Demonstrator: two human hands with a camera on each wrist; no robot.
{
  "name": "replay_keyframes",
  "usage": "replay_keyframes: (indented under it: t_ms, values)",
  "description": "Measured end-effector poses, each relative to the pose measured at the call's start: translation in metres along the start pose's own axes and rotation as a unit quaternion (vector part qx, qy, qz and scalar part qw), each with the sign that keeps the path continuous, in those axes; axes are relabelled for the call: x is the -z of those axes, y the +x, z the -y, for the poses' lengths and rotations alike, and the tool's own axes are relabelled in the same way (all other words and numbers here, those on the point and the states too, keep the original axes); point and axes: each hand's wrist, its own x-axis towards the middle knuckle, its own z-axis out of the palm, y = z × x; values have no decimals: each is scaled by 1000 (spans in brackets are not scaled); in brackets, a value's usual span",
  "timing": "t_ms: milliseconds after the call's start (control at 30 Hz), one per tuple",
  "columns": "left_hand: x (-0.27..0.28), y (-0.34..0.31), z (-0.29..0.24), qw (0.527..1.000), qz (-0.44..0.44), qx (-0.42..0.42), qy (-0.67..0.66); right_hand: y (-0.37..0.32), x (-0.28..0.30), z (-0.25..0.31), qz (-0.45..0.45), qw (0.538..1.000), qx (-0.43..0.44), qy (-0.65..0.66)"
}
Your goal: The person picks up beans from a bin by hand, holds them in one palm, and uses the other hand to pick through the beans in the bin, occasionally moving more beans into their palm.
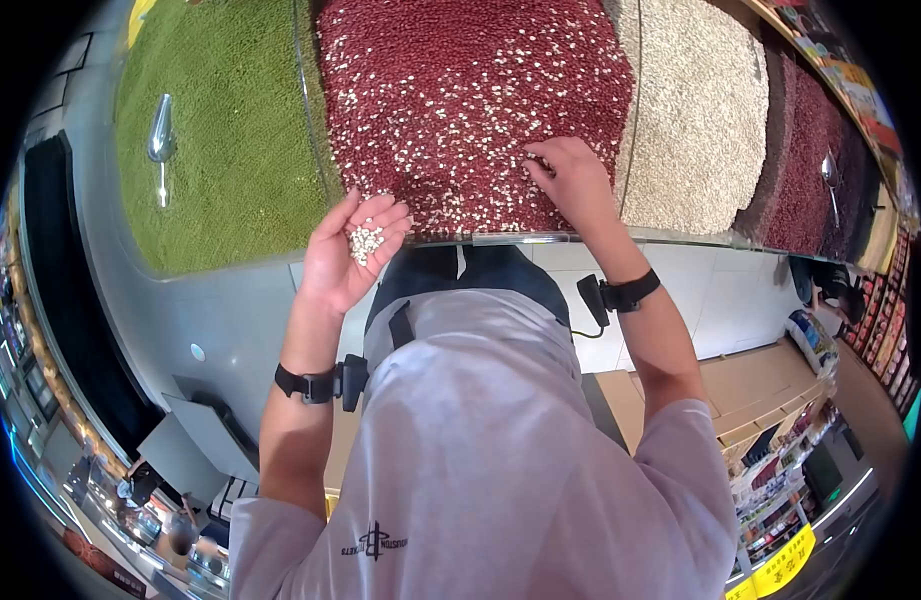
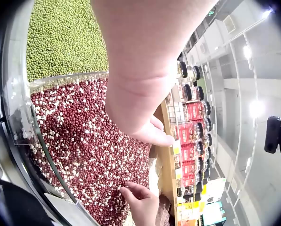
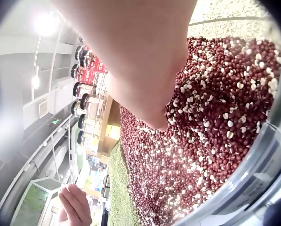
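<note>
A mix of small red beans [image 1: 460, 110] and pale white grains fills the middle bin. Palm up over its front edge, my left hand [image 1: 358, 245] carries a small heap of white grains [image 1: 365, 240] in a slightly cupped palm. My right hand [image 1: 575, 180] is over the right part of the red beans, palm down, with thumb and index finger bent toward each other. In the left wrist view its fingertips [image 2: 125, 187] come close together right at the beans; I cannot tell whether a grain is between them.
Left of the red beans, a bin of green mung beans [image 1: 215, 150] holds a metal scoop [image 1: 161, 135]. Pale grains [image 1: 695, 120] fill the bin on the right. Clear dividers [image 1: 310, 100] separate the bins, and a clear front rim [image 1: 500, 239] runs near my waist. Jars [image 2: 190, 110] stand on shelves beyond.
</note>
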Motion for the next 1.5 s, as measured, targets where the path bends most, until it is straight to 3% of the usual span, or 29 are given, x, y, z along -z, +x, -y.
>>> replay_keyframes:
  t_ms: [100,467,867,1067,1133,1167,1267,1300,1367,1433,1500]
  values:
    - [2,-3,-3,1000,0,-6,-11,-1,-7,-2,7,999,34,-20]
    - [5,-13,-8,999,-27,-34,-31,2,-16,-6,33,995,13,-93]
    - [10,-14,-11,999,4,-36,-29,5,-12,-8,70,990,-7,-122]
    - [5,-15,-10,999,-10,-43,-26,7,-5,-9,35,998,-6,-47]
    - [5,-14,-9,999,-10,-41,-24,10,2,-2,50,992,-97,65]
    - [5,-14,-9,999,-10,-40,-24,11,5,0,49,992,-98,64]
    - [3,-14,-8,999,-10,-45,-16,16,16,7,86,947,-235,200]
    - [2,-13,-8,999,-9,-44,-16,18,18,9,84,948,-235,199]
    - [1,-13,-8,999,-10,-42,-17,20,20,12,69,896,-277,341]
    - [-1,-11,-8,999,-1,-39,-16,20,16,7,74,884,-284,364]
    - [-3,-10,-7,999,8,-36,-16,21,14,6,69,766,-371,521]
